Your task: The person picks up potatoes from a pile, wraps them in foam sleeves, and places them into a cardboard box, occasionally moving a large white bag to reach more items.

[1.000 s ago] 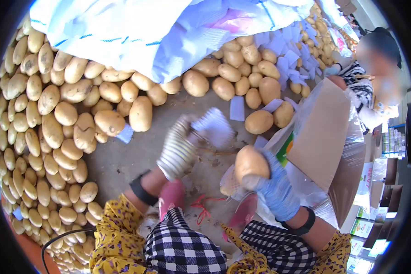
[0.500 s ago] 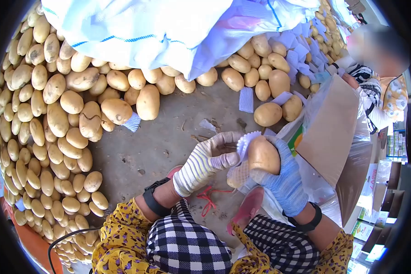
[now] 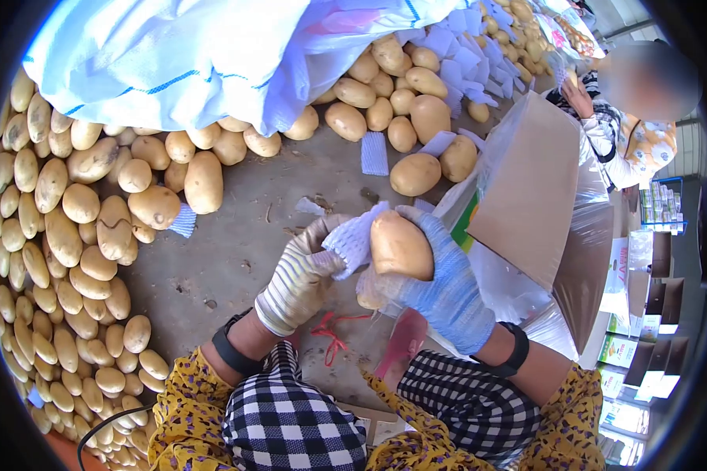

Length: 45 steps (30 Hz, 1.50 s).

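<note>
**Our left hand (image 3: 298, 275) brings the foam net (image 3: 357, 238) up to the potato (image 3: 401, 247)**

Half a second ago we saw the net nearly edge-on; now its textured side faces us more, at the potato's left. Our left hand pinches the net between thumb and fingers. Our right hand (image 3: 452, 290) is curled around the potato from the right, mid-frame, leaving its smooth, rounded front bare. Both gloves are knitted, the left one striped, the right one bluish. Our yellow patterned cuffs (image 3: 188, 400) and checked trousers (image 3: 291, 416) fill the bottom of the frame.

Just past our knees, a red cord (image 3: 330, 334) lies in a loose tangle on the gritty floor (image 3: 212, 251), beside a pink shoe (image 3: 401, 341). Right of centre stands the box (image 3: 526, 204), its brown cardboard flap up and wrinkled clear plastic (image 3: 558, 314) around it; we cannot tell what is inside.

Along the left side we have a heap (image 3: 78, 235) of bare, oval potatoes, some with dark marks. A white woven sheet (image 3: 173, 55) with blue stitching covers its upper edge. Flat, pale nets (image 3: 456, 67) lie scattered at the top. Cartons (image 3: 656, 337) are stacked at lower right. At upper right, a co-worker (image 3: 644, 149) now has a hand (image 3: 577, 96) raised beyond the box.
</note>
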Available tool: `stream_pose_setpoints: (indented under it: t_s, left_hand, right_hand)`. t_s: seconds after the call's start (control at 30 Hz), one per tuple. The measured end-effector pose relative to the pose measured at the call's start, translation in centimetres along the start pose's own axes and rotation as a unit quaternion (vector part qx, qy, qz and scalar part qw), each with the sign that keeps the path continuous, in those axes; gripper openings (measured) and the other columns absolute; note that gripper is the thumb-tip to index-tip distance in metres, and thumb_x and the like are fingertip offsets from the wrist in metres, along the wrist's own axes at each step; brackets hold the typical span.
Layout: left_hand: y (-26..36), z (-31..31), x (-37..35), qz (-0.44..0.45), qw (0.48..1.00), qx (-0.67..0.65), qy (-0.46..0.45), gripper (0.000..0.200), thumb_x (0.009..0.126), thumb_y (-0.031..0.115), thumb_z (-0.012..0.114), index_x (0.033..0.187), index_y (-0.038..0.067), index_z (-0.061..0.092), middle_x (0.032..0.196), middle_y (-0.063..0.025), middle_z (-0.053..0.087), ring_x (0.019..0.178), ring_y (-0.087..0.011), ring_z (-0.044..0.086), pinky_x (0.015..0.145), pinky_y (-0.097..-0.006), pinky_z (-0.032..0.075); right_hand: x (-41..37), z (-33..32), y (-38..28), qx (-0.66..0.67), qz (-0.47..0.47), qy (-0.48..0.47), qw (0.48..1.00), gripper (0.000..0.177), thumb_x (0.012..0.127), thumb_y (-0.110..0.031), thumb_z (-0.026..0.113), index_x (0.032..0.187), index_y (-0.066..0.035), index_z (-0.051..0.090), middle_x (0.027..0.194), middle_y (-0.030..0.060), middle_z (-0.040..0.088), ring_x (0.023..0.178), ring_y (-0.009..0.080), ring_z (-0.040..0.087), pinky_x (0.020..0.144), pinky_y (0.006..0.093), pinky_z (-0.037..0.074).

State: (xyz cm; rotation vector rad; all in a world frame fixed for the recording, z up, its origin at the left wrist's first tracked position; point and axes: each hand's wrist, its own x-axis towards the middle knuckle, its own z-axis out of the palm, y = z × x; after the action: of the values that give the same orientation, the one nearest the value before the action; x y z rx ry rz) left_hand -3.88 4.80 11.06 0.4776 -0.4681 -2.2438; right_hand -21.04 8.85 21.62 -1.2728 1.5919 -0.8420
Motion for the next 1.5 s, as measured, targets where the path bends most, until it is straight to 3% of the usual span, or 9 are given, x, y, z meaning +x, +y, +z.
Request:
stream_pose_setpoints:
  t_s: [0.23, 0.33, 0.5, 0.8, 0.93, 1.03, 1.13, 1.23, 1.5]
  left_hand:
    - [1.2, 5.5, 2.0, 0.243, 0.897, 0.368, 0.027, 0.027, 0.083, 0.007, 0.068, 0.108, 0.003, 0.059, 0.099, -0.0031, 0.059, 0.095, -0.0129, 0.057, 0.088, -0.0268, 0.045]
    - [1.7, 6.8, 1.6, 0.168, 0.933, 0.317, 0.028, 0.024, 0.086, 0.008, 0.068, 0.107, 0.003, 0.06, 0.102, -0.0036, 0.06, 0.096, -0.0128, 0.057, 0.088, -0.0266, 0.045]
    - [3.4, 7.1, 1.7, -0.065, 0.989, -0.132, 0.025, 0.032, 0.089, 0.025, 0.064, 0.113, 0.004, 0.06, 0.107, -0.0071, 0.066, 0.1, -0.021, 0.063, 0.093, -0.0384, 0.049]
    - [1.7, 11.9, 3.0, -0.298, 0.948, -0.002, -0.11, 0.029, 0.092, 0.021, 0.059, 0.115, 0.004, 0.059, 0.094, -0.005, 0.063, 0.083, -0.018, 0.06, 0.081, -0.0371, 0.05]
    - [1.3, 9.8, 3.5, -0.225, 0.959, 0.173, -0.01, 0.028, 0.093, 0.02, 0.058, 0.116, 0.003, 0.057, 0.085, -0.0013, 0.06, 0.075, -0.0141, 0.056, 0.073, -0.0362, 0.05]
    - [1.7, 7.9, 3.2, -0.077, 0.848, 0.522, -0.04, 0.03, 0.092, 0.023, 0.059, 0.118, 0.008, 0.057, 0.074, 0.0037, 0.048, 0.064, -0.0102, 0.047, 0.066, -0.0325, 0.047]
    - [3.0, 3.7, 3.7, -0.157, 0.941, 0.262, 0.144, 0.033, 0.091, 0.03, 0.061, 0.117, 0.01, 0.057, 0.077, 0.004, 0.048, 0.066, -0.0108, 0.047, 0.071, -0.0313, 0.045]
    - [2.7, 1.6, 3.6, -0.163, 0.925, 0.301, 0.164, 0.034, 0.091, 0.034, 0.061, 0.118, 0.013, 0.057, 0.079, 0.0044, 0.047, 0.068, -0.0102, 0.046, 0.075, -0.0318, 0.043]
    - [0.5, 0.1, 4.8, -0.193, 0.918, 0.264, 0.223, 0.036, 0.088, 0.034, 0.066, 0.117, 0.014, 0.057, 0.082, 0.0035, 0.05, 0.072, -0.0115, 0.048, 0.076, -0.0344, 0.043]
  right_hand:
    - [0.7, 0.9, -0.3, 0.068, -0.033, 0.036, 0.996, 0.099, 0.071, -0.022, 0.084, 0.145, 0.004, 0.024, 0.136, 0.0139, 0.042, 0.119, 0.0215, 0.049, 0.105, 0.0331, 0.039]
    - [0.9, -0.1, 0.5, -0.073, -0.12, 0.113, 0.984, 0.09, 0.066, -0.026, 0.087, 0.136, -0.002, 0.036, 0.121, 0.0161, 0.05, 0.111, 0.0265, 0.053, 0.097, 0.038, 0.045]
    - [-0.3, -3.2, -1.7, -0.12, -0.183, 0.044, 0.975, 0.092, 0.069, -0.029, 0.085, 0.141, -0.003, 0.035, 0.118, 0.019, 0.056, 0.105, 0.0301, 0.059, 0.093, 0.0397, 0.047]
    - [-7.4, -5.0, -5.0, -0.009, -0.323, 0.007, 0.946, 0.087, 0.075, -0.038, 0.078, 0.14, 0.003, 0.036, 0.116, 0.0206, 0.056, 0.104, 0.0328, 0.059, 0.091, 0.0433, 0.047]
    - [-10.8, -16.6, -6.5, 0.003, -0.214, 0.091, 0.973, 0.071, 0.079, -0.03, 0.076, 0.133, 0.003, 0.044, 0.12, 0.0177, 0.055, 0.11, 0.0265, 0.057, 0.092, 0.0408, 0.047]
    - [-13.4, -25.1, -3.9, 0.032, -0.173, 0.255, 0.951, 0.058, 0.084, -0.029, 0.072, 0.129, 0.0, 0.048, 0.115, 0.0072, 0.061, 0.106, 0.015, 0.059, 0.091, 0.0312, 0.05]
    - [-14.4, -30.9, 1.6, 0.025, -0.073, 0.345, 0.936, 0.037, 0.089, -0.018, 0.064, 0.12, -0.001, 0.054, 0.11, 0.0045, 0.062, 0.102, 0.0131, 0.059, 0.087, 0.027, 0.05]
    - [-13.0, -33.2, 6.8, 0.123, 0.155, 0.323, 0.925, 0.04, 0.081, -0.013, 0.07, 0.116, -0.003, 0.055, 0.103, 0.0069, 0.063, 0.093, 0.016, 0.062, 0.08, 0.0269, 0.052]
    - [1.2, -34.1, 18.5, -0.14, 0.158, 0.326, 0.921, 0.072, 0.074, -0.038, 0.075, 0.127, 0.002, 0.05, 0.118, 0.0228, 0.06, 0.11, 0.0348, 0.059, 0.095, 0.0368, 0.046]
